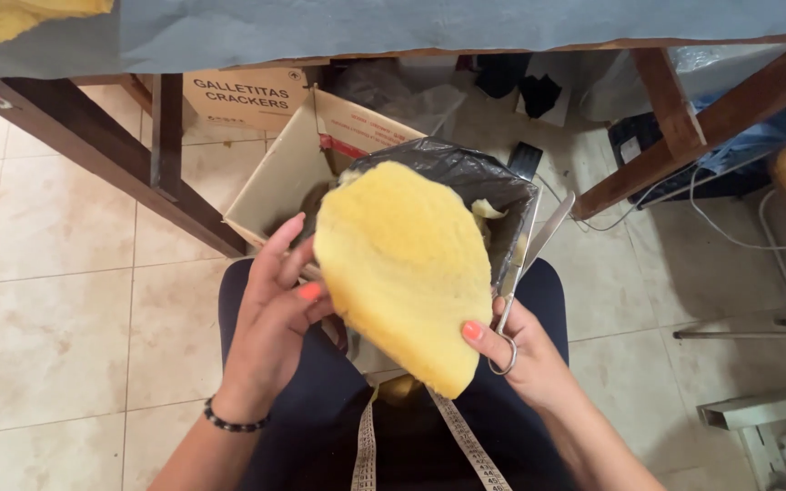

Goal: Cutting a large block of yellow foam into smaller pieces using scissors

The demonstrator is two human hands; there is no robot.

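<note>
Yellow foam piece (pixel 402 273), flat and roughly oval, held up over the lap between both hands. Long axis runs from far-left to near-right, the pointed end near, just beside the right hand.

Left hand (pixel 270 318): fingers spread along the foam's left edge, thumb pressed on its face, gripping it. This hand carries most of the piece. Bead bracelet (pixel 234 423) on the wrist.

Right hand (pixel 525 359): thumb on the foam's lower right edge, pinching it; the same hand also holds scissors (pixel 525 273), fingers through the loop, blades pointing far and up, along the foam's right edge. Blades look nearly together; cannot tell for certain. The right hand is nearer the pointed end, the left nearer the broad middle.

Behind and below the foam: a cardboard box (pixel 279 186) on the tiled floor (pixel 56 300), lined with a black bag (pixel 479 177); yellow scraps show inside. The foam covers much of the box mouth.

Measuring tape (pixel 466 445) hangs down over the lap, near.

Tabletop (pixel 466 23) far, covered in blue cloth; dark wooden legs slant left and right. Open floor to the left; cables and clutter crowd the right. Room between the hands is taken by the foam itself.
</note>
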